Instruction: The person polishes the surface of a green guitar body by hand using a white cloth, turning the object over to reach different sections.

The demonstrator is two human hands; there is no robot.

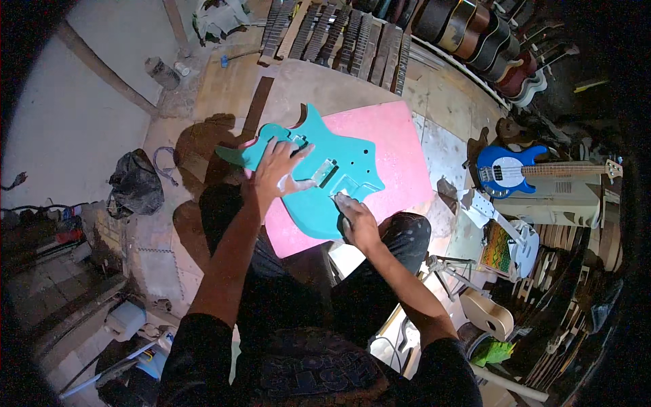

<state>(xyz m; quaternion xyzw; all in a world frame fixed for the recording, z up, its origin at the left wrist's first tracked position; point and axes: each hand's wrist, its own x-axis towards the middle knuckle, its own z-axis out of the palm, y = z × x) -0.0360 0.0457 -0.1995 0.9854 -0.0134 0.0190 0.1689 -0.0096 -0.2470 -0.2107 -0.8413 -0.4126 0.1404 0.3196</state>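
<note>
A teal electric guitar body (pixel 305 207) with several routed cavities and holes lies on a pink padded board (pixel 403 149) across my lap. My left hand (pixel 281 169) rests on the body's left half, fingers spread, thumb by the middle cavity. My right hand (pixel 356 220) presses near the lower-right recessed cavity with fingers bent and close together; a pale dusty piece seems to be under the fingertips, too small to make out.
Fretboards (pixel 332 47) lie in rows at the top, near hanging guitar bodies (pixel 461 34). A blue bass (pixel 502 173), white guitar parts (pixel 522 247) and an acoustic guitar (pixel 485 312) are at right. A black bag (pixel 135 183) and plastic container (pixel 125 319) sit at left.
</note>
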